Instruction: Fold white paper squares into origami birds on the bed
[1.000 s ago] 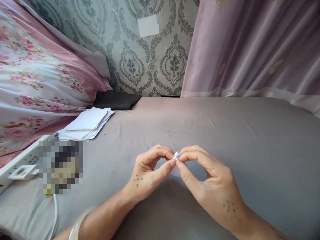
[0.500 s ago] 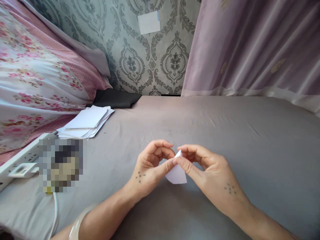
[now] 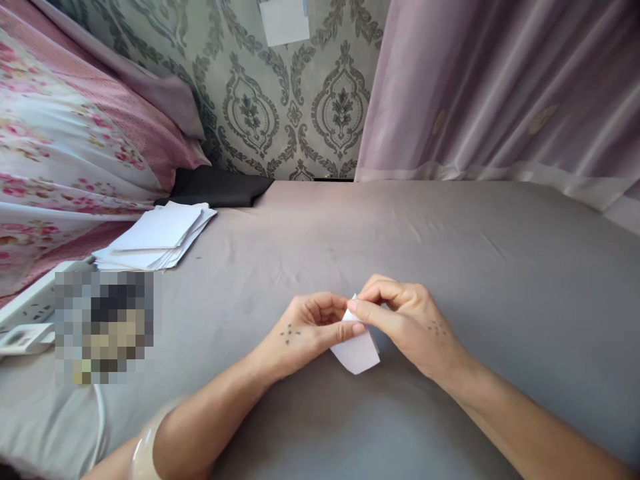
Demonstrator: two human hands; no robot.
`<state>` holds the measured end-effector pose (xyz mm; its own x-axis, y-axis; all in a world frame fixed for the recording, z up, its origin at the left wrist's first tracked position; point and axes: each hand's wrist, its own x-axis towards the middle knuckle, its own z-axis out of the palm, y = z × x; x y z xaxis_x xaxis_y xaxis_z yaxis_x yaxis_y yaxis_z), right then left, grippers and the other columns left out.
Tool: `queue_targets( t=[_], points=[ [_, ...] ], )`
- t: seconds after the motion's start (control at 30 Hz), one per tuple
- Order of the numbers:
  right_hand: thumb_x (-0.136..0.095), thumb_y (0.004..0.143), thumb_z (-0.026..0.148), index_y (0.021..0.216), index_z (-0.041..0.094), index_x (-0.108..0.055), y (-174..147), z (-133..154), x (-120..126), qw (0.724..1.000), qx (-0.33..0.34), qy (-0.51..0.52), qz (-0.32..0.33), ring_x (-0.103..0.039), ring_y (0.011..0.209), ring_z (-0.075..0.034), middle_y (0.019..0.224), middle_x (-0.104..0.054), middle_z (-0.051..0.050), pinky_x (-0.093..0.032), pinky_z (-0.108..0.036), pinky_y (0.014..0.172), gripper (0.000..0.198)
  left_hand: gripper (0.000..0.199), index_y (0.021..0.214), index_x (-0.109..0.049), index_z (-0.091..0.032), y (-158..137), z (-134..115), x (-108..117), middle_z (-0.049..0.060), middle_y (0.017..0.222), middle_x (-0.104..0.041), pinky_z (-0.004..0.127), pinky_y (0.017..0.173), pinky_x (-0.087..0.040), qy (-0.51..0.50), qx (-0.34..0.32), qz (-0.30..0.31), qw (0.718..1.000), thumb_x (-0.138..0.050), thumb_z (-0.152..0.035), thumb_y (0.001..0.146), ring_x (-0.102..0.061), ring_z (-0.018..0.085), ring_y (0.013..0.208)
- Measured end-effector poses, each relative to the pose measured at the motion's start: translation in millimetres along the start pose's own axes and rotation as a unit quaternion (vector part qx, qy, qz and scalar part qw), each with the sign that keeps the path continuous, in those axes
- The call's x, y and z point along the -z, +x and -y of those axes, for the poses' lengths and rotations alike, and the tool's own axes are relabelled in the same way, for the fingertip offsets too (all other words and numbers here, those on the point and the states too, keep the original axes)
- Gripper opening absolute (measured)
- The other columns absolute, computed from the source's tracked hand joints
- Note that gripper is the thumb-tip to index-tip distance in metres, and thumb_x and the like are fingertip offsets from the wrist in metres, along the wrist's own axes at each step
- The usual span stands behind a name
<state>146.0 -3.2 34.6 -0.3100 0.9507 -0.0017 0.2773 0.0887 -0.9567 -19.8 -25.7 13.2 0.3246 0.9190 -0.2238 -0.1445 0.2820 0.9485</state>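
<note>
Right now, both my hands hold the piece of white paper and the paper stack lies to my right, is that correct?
Not quite: the paper stack lies to your left, as the head view shows. The rest is true: your left hand and right hand both hold the piece of white paper.

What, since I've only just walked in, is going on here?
A person is handling a small white paper that looks folded, held in both hands over a grey cloth. The right hand pinches it near its narrow top, while the left hand has its thumb across the front, lower down. Off to the left lie a paper stack and a power strip.
</note>
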Motion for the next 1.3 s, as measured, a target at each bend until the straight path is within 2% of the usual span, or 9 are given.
queue_targets(
  t=[0.23, 0.37, 0.5, 0.57, 0.67, 0.8, 1.03, 1.13, 1.3],
  points=[
    [-0.064, 0.073, 0.023, 0.055, 0.02, -0.055, -1, -5, -7, 0.999, -0.005, -0.031, 0.019, -0.053, 0.061, -0.01, 0.064, -0.057, 0.004, -0.042, -0.024, 0.057, 0.02, 0.017, 0.067, -0.073, -0.014, -2, -5, 3, -0.002, 0.058, -0.06, 0.019, 0.055, -0.037, 0.068, 0.062, 0.015, 0.996, -0.079, -0.03, 0.069, -0.049, 0.007, 0.056],
    [-0.072, 0.073, 0.04, 0.066, 0.021, -0.063, 3, -10, -8, 0.993, -0.078, 0.085, 0.034, -0.055, 0.057, -0.012, 0.063, -0.061, 0.002, -0.042, -0.026, 0.052, 0.022, 0.02, 0.069, -0.074, -0.013, -1, -3, 5, 0.0, 0.06, -0.062, 0.021, 0.058, -0.039, 0.055, 0.049, 0.024, 0.997, -0.078, -0.033, 0.071, -0.052, 0.009, 0.058],
    [-0.063, 0.076, 0.063, 0.086, 0.02, -0.071, 8, -14, 2, 0.967, -0.126, 0.221, -0.003, -0.064, 0.082, -0.019, 0.087, -0.07, -0.005, -0.049, -0.031, 0.072, 0.045, 0.024, 0.078, -0.071, -0.013, 1, -1, 4, 0.003, 0.074, -0.067, 0.022, 0.064, -0.044, -0.041, -0.007, -0.042, 0.998, -0.077, -0.035, 0.073, -0.057, 0.01, 0.066],
    [-0.054, 0.079, 0.069, 0.094, 0.018, -0.072, 8, -12, 7, 0.965, -0.13, 0.226, 0.034, -0.064, 0.093, -0.022, 0.096, -0.071, -0.009, -0.047, -0.034, 0.08, 0.055, 0.025, 0.08, -0.068, -0.013, 2, -2, 4, 0.003, 0.078, -0.067, 0.023, 0.066, -0.046, -0.087, -0.039, -0.078, 0.992, -0.078, -0.034, 0.071, -0.06, 0.012, 0.071],
    [-0.063, 0.078, 0.061, 0.102, 0.017, -0.071, 3, -7, 9, 0.976, -0.09, 0.181, 0.077, -0.061, 0.1, -0.022, 0.102, -0.071, -0.009, -0.044, -0.034, 0.087, 0.051, 0.028, 0.082, -0.061, -0.016, 2, -4, 4, 0.0, 0.076, -0.065, 0.026, 0.071, -0.048, -0.144, -0.086, -0.117, 0.979, -0.081, -0.03, 0.067, -0.061, 0.012, 0.072],
    [-0.075, 0.072, 0.046, 0.098, 0.017, -0.07, -5, -1, 2, 0.99, -0.045, 0.134, 0.018, -0.062, 0.093, -0.019, 0.093, -0.072, -0.005, -0.043, -0.033, 0.088, 0.04, 0.031, 0.076, -0.052, -0.017, -2, -6, 1, -0.002, 0.073, -0.063, 0.028, 0.077, -0.048, -0.158, -0.142, -0.099, 0.972, -0.081, -0.028, 0.068, -0.062, 0.013, 0.074],
    [-0.071, 0.074, 0.042, 0.086, 0.017, -0.068, -11, 3, 5, 0.999, -0.004, 0.033, -0.03, -0.061, 0.074, -0.016, 0.076, -0.067, -0.001, -0.046, -0.031, 0.073, 0.028, 0.029, 0.093, -0.063, -0.017, -6, -4, -1, -0.001, 0.073, -0.063, 0.026, 0.071, -0.043, 0.025, -0.185, -0.038, 0.982, -0.076, -0.034, 0.074, -0.058, 0.013, 0.073],
    [-0.071, 0.074, 0.035, 0.095, 0.019, -0.066, -18, 5, 6, 0.997, 0.041, -0.041, -0.052, -0.062, 0.079, -0.017, 0.082, -0.069, -0.002, -0.048, -0.032, 0.077, 0.027, 0.023, 0.081, -0.068, -0.016, -6, -1, 0, 0.001, 0.072, -0.064, 0.026, 0.07, -0.041, 0.118, -0.174, 0.004, 0.978, -0.073, -0.038, 0.076, -0.056, 0.013, 0.072],
    [-0.072, 0.077, 0.038, 0.096, 0.022, -0.066, -31, 9, 4, 0.989, 0.119, -0.062, -0.064, -0.061, 0.081, -0.016, 0.083, -0.066, -0.001, -0.05, -0.031, 0.078, 0.025, 0.026, 0.078, -0.073, -0.015, -9, -3, -1, 0.002, 0.073, -0.065, 0.028, 0.072, -0.042, 0.138, -0.171, -0.05, 0.974, -0.075, -0.04, 0.074, -0.057, 0.016, 0.073]
  ],
)
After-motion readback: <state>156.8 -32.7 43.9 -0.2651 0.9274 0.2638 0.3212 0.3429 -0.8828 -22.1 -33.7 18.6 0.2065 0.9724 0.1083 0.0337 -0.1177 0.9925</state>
